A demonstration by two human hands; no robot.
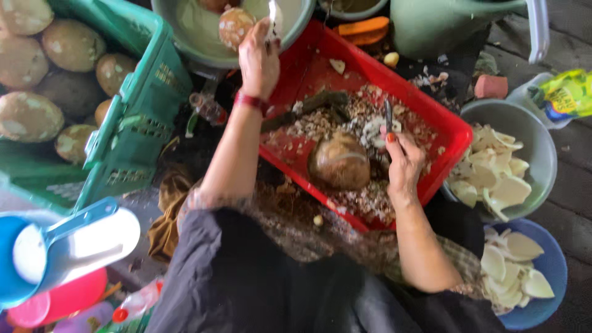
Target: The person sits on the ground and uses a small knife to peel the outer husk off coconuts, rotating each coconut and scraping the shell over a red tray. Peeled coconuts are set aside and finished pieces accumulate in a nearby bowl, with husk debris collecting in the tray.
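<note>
**Two hands at work over a red basket of coconut bits**

Head view: The person looks straight down at their own two arms. The left hand (259,58) reaches up and away, over the edge of a grey-green bowl (203,37). Its fingers are curled tight around a thin white piece (272,15) that sticks up above the fingertips. It is too blurry to tell what that piece is. A brown speckled coconut (235,26) sits in the bowl, just beside the left fingers. A red band (250,102) is on that wrist.

The right hand (404,163) rests inside the red basket (453,132). Its fingers are closed around a small knife (388,117), and the dark blade pokes up past the thumb. A peeled brown coconut (340,161) lies in the basket just to the left of this hand, close to the fingers, but I cannot tell if they touch it. Brown and white scraps (364,203) cover the basket floor around it.

On the right, a grey bowl (542,148) and a blue bowl (555,265) hold white coconut pieces. On the left, a green crate (139,123) holds more whole coconuts (28,117).
</note>
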